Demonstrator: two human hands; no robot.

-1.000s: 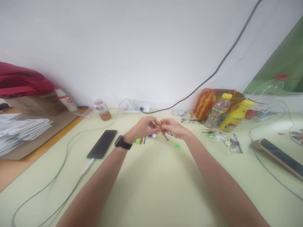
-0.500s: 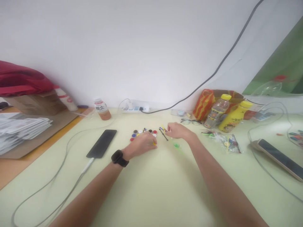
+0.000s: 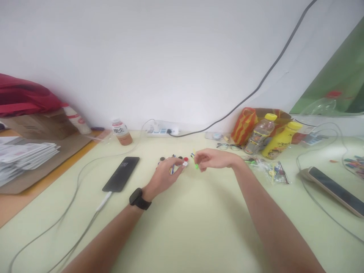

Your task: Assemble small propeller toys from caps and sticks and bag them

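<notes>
My left hand (image 3: 163, 176), with a black watch (image 3: 139, 198) on its wrist, bends low over a cluster of small round discs. Its thumb and index finger are apart, their tips beside a white disc (image 3: 185, 164). A red disc (image 3: 185, 159) and a black disc (image 3: 162, 159) show around the fingers; the hand covers others. Blue and yellow pieces (image 3: 172, 168) appear in the gap between thumb and index. To the right, my right hand (image 3: 212, 158) pinches a small bright green piece (image 3: 196, 166). Just beyond its fingertips lies a blue and yellow piece (image 3: 192, 155).
A phone (image 3: 121, 174) on a charging cable lies left, near a drink bottle (image 3: 122, 132). Behind are a power strip (image 3: 162, 131) and eyeglasses (image 3: 229, 146). On the right stand a clear bottle (image 3: 260, 134) and a yellow bottle (image 3: 281, 141), with a plastic bag of small parts (image 3: 274, 172).
My left thumb and index have parted, and the hand has shifted slightly left. My right hand has come lower; the green disc seen on the table no longer lies there. The phone screen has lit.
</notes>
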